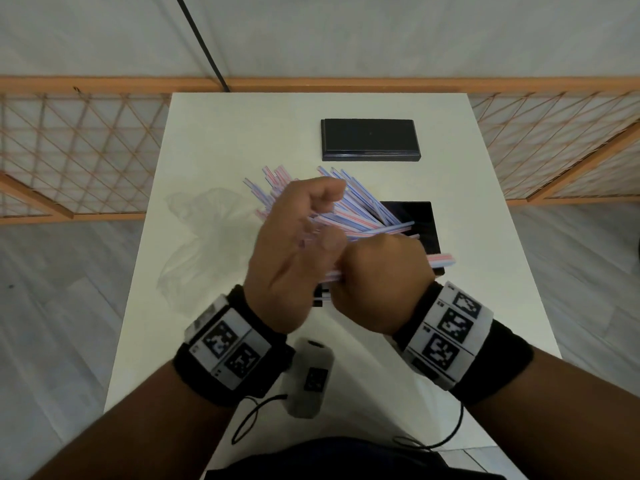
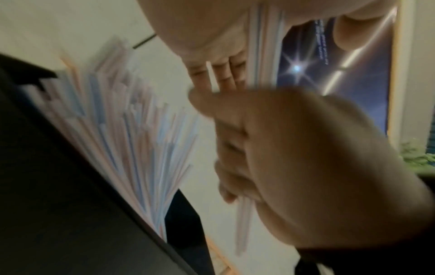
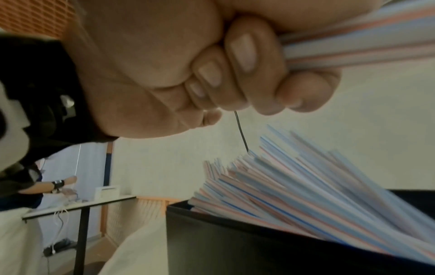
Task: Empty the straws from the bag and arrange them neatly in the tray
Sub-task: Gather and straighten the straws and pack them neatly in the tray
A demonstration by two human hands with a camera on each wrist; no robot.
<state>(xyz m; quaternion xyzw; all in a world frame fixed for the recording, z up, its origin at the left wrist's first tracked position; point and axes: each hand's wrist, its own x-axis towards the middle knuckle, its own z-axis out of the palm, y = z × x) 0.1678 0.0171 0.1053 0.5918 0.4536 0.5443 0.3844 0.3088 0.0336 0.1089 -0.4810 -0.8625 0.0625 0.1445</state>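
Observation:
Striped red, blue and white straws (image 1: 367, 211) lean fanned out of a black tray (image 1: 428, 223) at mid-table. My right hand (image 1: 381, 275) is a tight fist gripping a small bundle of straws (image 3: 353, 42) above the tray's near end. My left hand (image 1: 294, 244) is just left of it, fingers and thumb curled loosely round the same bundle (image 2: 263, 46). The wrist views show the fanned straws (image 3: 306, 195) blurred inside the tray wall (image 3: 235, 241). The clear plastic bag (image 1: 194, 237) lies crumpled and flat on the table to the left.
A black lid or second tray (image 1: 370, 140) lies at the far side of the white table (image 1: 242, 133). Orange lattice fencing (image 1: 69, 150) flanks the table. A grey marked device (image 1: 311, 375) on a cord sits near the front edge.

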